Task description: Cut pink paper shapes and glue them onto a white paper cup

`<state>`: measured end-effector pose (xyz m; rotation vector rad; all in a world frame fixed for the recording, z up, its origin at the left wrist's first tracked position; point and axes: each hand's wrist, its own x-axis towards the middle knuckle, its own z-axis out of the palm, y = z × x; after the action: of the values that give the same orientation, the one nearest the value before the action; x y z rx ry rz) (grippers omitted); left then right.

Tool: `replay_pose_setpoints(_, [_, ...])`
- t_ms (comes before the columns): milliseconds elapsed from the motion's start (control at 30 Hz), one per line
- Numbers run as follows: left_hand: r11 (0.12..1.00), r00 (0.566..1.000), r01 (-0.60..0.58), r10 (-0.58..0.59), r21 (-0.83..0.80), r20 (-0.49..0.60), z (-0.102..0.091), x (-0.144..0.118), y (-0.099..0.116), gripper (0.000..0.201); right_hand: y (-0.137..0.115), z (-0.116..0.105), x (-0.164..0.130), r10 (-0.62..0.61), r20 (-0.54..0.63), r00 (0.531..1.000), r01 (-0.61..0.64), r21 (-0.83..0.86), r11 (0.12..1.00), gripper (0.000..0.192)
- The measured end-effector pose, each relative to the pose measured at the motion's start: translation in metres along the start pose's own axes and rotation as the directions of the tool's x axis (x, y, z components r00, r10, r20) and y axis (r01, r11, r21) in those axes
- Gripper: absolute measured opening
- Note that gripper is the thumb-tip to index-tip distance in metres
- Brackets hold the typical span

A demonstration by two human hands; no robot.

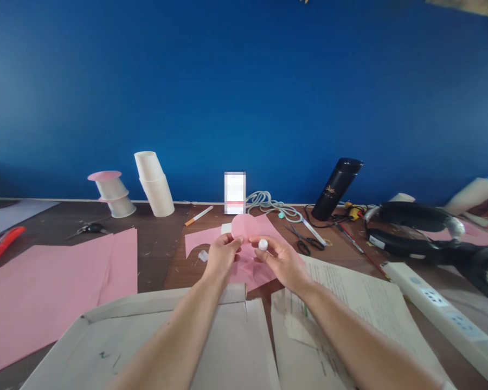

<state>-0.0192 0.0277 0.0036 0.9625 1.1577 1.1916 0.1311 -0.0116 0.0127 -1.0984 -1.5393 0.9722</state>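
My left hand (223, 252) pinches the lower left edge of a round pink paper disc (246, 224) between thumb and fingers. In my closed right hand (282, 260) is a small white cylinder (263, 245), round end toward me; its exact kind is not clear. Those right fingertips come close to the disc's lower edge; whether they touch it I cannot tell. Under both hands lie cut pink paper pieces (264, 273). Just behind my left hand is a small white piece (226, 228), partly covered. Scissors (310, 244) with black handles rest to the right.
Stacked paper cups (156, 187), cups with pink discs (116, 195) and a phone (235, 193) stand along the blue wall. A black flask (336, 189) leans at right, near a power strip (439, 309). Pink sheets (52, 287) and a utility knife (2, 244) lie left; cardboard (146, 336) is in front.
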Motion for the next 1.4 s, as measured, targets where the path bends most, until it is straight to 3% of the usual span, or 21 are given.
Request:
replay_pose_setpoints(233, [0.999,1.0,-0.013,0.014,0.044,-0.024,-0.001,0.003,-0.001,0.022,0.002,0.001,0.0,0.065,0.081,0.995,-0.073,0.102,0.992,0.037])
replay_pose_setpoints(467, [0.996,0.999,-0.022,0.024,0.083,-0.03,-0.001,0.003,-0.002,0.023,0.015,0.002,0.002,0.078,0.017,0.997,-0.08,0.108,0.991,0.038])
replay_pose_setpoints(700, [0.999,0.999,-0.005,0.006,0.033,-0.042,-0.001,0.003,-0.004,0.025,0.012,0.005,0.002,0.102,0.04,0.994,-0.107,0.185,0.977,0.039])
replay_pose_setpoints(833, [0.994,0.996,0.056,-0.063,-0.098,-0.063,0.0,0.004,-0.004,0.028,0.01,0.004,0.002,0.075,-0.023,0.997,-0.073,0.056,0.996,0.034])
replay_pose_setpoints(1033, [0.954,0.992,0.111,-0.124,-0.278,-0.033,-0.001,0.002,-0.001,0.032,-0.002,0.0,0.001,-0.117,-0.191,0.975,0.053,-0.312,0.949,0.025])
replay_pose_setpoints(1167, [0.901,0.985,0.161,-0.175,-0.404,0.002,0.002,0.0,-0.004,0.034,-0.007,0.008,-0.003,-0.091,-0.159,0.983,0.058,-0.203,0.977,0.026])
replay_pose_setpoints(1300, [0.835,0.971,0.237,-0.202,-0.497,0.124,0.009,-0.006,-0.002,0.03,-0.009,0.024,-0.008,-0.011,-0.025,1.0,0.011,0.017,1.0,0.032])
replay_pose_setpoints(1400, [0.784,0.932,0.359,-0.329,-0.507,0.152,0.015,-0.012,0.004,0.029,-0.009,0.032,-0.012,-0.026,0.031,0.999,0.024,0.053,0.998,0.033])
